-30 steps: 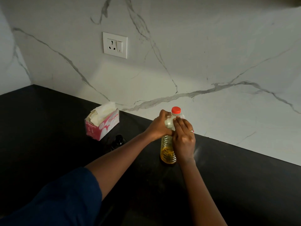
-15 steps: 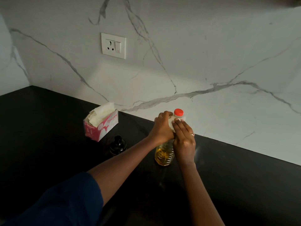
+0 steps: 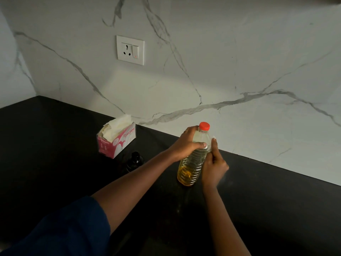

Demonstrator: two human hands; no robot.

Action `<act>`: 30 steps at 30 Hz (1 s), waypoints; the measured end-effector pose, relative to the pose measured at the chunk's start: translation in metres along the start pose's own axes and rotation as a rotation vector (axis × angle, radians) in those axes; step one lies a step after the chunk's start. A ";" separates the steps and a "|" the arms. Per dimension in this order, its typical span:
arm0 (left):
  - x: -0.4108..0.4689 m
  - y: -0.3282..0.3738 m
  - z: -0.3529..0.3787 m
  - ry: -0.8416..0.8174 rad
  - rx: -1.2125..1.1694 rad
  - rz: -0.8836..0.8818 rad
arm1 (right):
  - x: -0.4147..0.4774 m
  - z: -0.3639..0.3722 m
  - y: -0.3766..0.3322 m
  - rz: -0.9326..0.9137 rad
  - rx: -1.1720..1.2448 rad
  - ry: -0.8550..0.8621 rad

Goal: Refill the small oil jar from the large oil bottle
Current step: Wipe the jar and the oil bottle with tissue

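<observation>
Oil bottle (image 3: 191, 163) with red cap (image 3: 204, 126) upright near the counter's (image 3: 276, 200) back edge, left hand (image 3: 186, 145) gripping its shoulder, right hand (image 3: 214, 167) with curled fingers pinching clear film (image 3: 212, 139) at its side, small dark jar (image 3: 135, 159) and pink tissue box (image 3: 118, 143) off to the left

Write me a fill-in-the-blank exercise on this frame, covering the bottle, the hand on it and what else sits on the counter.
The left hand grips the large oil bottle, whose red cap is still ____.
The small dark jar stands between the bottle and the ____ box.
Everything rests on a ____ counter.
Missing: on; tissue; black.
</observation>
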State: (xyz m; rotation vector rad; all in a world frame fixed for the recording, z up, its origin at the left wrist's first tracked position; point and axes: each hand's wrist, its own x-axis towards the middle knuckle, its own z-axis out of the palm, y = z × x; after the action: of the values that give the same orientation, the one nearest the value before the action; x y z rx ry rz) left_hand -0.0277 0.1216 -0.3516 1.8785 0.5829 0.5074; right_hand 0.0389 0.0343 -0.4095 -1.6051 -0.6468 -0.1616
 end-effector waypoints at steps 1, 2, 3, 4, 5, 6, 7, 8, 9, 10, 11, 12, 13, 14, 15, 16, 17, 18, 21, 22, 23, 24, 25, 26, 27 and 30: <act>0.000 0.000 0.000 0.001 -0.008 -0.005 | -0.007 0.001 0.001 -0.007 -0.008 0.011; 0.000 -0.001 0.001 0.002 -0.010 -0.001 | -0.012 0.002 0.000 -0.039 -0.024 0.018; 0.001 -0.002 0.001 0.003 -0.004 0.003 | -0.017 0.003 -0.003 -0.087 -0.038 0.021; 0.001 -0.002 0.000 0.000 0.003 0.006 | -0.020 0.004 -0.007 -0.151 -0.048 0.020; 0.001 -0.002 0.000 -0.004 0.003 0.004 | -0.020 0.006 -0.009 -0.231 -0.071 0.012; 0.002 -0.002 0.000 -0.008 -0.007 0.000 | -0.019 0.007 -0.012 -0.308 -0.105 0.000; 0.002 -0.002 -0.001 -0.008 -0.015 -0.007 | -0.015 0.007 -0.014 -0.354 -0.133 -0.014; 0.002 -0.002 -0.001 -0.006 -0.015 -0.009 | -0.010 0.007 -0.017 -0.364 -0.146 -0.026; 0.003 -0.002 -0.001 0.002 -0.003 -0.013 | -0.005 0.007 -0.019 -0.342 -0.147 -0.035; 0.003 -0.002 0.000 0.012 0.017 -0.022 | 0.000 0.007 -0.020 -0.298 -0.136 -0.038; 0.004 -0.001 0.000 0.027 0.038 -0.038 | 0.004 0.006 -0.020 -0.237 -0.115 -0.038; 0.005 -0.001 0.001 0.043 0.057 -0.057 | 0.006 0.006 -0.019 -0.165 -0.089 -0.040; 0.006 0.000 0.002 0.058 0.076 -0.069 | 0.007 0.005 -0.017 -0.098 -0.065 -0.039; 0.006 0.000 0.003 0.069 0.099 -0.069 | 0.006 0.005 -0.015 -0.047 -0.045 -0.034; 0.007 0.000 0.004 0.076 0.125 -0.058 | 0.003 0.004 -0.011 -0.005 -0.022 -0.025; 0.006 0.000 0.004 0.082 0.147 -0.040 | -0.002 0.005 -0.007 0.026 0.001 -0.014; 0.006 0.001 0.003 0.091 0.164 -0.025 | -0.009 0.006 -0.004 0.039 0.015 -0.009; 0.005 0.001 0.003 0.103 0.176 -0.016 | -0.016 0.007 -0.001 0.035 0.015 -0.012; 0.007 0.000 0.000 0.131 0.168 -0.017 | -0.032 0.010 -0.001 -0.044 -0.030 -0.023; 0.008 0.000 0.000 0.134 0.155 -0.023 | -0.032 0.011 -0.003 -0.087 -0.048 -0.027; 0.008 0.001 -0.001 0.134 0.139 -0.031 | -0.031 0.012 -0.005 -0.133 -0.069 -0.034; 0.008 0.002 -0.002 0.138 0.118 -0.039 | -0.028 0.013 -0.008 -0.172 -0.082 -0.036; 0.008 0.002 -0.003 0.145 0.098 -0.046 | -0.024 0.013 -0.011 -0.191 -0.086 -0.026; 0.008 0.004 -0.004 0.150 0.086 -0.049 | -0.019 0.013 -0.012 -0.186 -0.087 -0.011; 0.008 0.004 -0.005 0.147 0.074 -0.051 | -0.015 0.013 -0.013 -0.159 -0.083 -0.003; 0.006 0.003 -0.003 0.103 -0.025 -0.044 | -0.006 0.008 -0.016 -0.044 -0.078 -0.004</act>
State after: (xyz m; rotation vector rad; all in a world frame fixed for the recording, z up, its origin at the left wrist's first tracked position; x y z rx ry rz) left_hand -0.0245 0.1264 -0.3469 1.8202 0.6817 0.5820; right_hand 0.0235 0.0396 -0.3996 -1.6668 -0.6869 -0.2182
